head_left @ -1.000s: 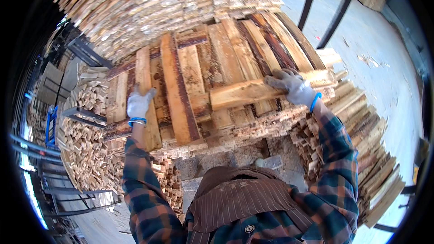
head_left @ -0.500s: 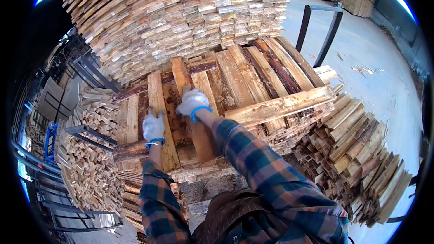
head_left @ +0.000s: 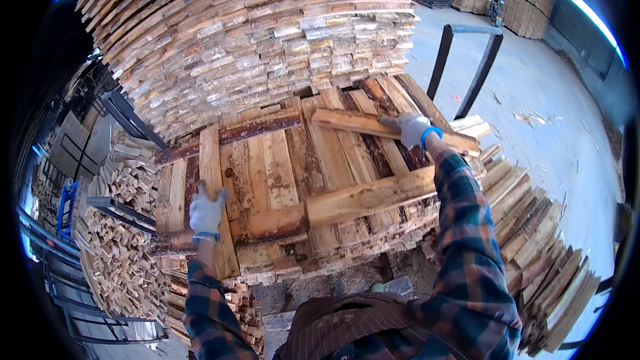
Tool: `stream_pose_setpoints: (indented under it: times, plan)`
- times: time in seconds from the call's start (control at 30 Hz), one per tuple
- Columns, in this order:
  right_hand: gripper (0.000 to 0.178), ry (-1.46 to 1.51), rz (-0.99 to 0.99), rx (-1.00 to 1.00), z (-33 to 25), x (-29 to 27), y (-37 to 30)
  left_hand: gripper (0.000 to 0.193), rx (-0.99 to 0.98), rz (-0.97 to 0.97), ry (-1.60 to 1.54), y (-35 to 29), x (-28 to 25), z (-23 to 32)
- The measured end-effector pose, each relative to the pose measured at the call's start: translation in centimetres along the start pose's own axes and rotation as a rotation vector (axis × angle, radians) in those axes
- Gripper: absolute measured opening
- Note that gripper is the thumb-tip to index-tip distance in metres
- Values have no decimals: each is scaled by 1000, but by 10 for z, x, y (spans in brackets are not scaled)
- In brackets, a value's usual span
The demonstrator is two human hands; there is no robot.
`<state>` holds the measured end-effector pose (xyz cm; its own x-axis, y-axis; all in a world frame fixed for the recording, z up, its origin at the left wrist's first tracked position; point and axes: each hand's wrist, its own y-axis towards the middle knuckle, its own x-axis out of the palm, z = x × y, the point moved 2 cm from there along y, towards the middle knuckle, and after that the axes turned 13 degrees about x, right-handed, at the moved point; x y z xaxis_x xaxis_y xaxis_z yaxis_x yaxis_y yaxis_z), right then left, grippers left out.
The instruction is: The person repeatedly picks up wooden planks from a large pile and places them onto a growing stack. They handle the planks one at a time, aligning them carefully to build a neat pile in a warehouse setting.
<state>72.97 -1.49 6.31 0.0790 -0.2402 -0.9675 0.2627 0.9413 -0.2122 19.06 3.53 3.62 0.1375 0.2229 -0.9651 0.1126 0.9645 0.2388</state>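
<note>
My left hand [head_left: 208, 212], in a pale work glove with a blue band at the wrist, is closed over the near part of a narrow plank [head_left: 211, 160]. That plank lies lengthwise, front to back, across the left of the wood stack. Farther right, my right hand [head_left: 408, 129], gloved the same way, grips a board [head_left: 353, 122] from above. This board slants crosswise over the lengthwise boards, and its right end reaches the stack's right side. A pale crosswise board [head_left: 370, 197] lies along the near edge, beside a shorter bark-edged board [head_left: 270, 225].
A tall wall of stacked boards [head_left: 267, 47] rises behind. Loose cut wood lies in a heap [head_left: 123, 227] at left and another pile [head_left: 533, 227] at right. Dark metal posts [head_left: 477, 77] stand at the far right; a metal bracket [head_left: 127, 212] juts in at left.
My right hand has moved right, carrying its board from a lengthwise position beside the left plank to a crosswise one. My left hand stays on its plank.
</note>
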Motion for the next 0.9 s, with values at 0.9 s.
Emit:
stream_pose_setpoints:
  times: [0.9]
  plan:
    - [60,63,263,-122,-56,-10,122,80,-23,-31,-16,-8,16,-22]
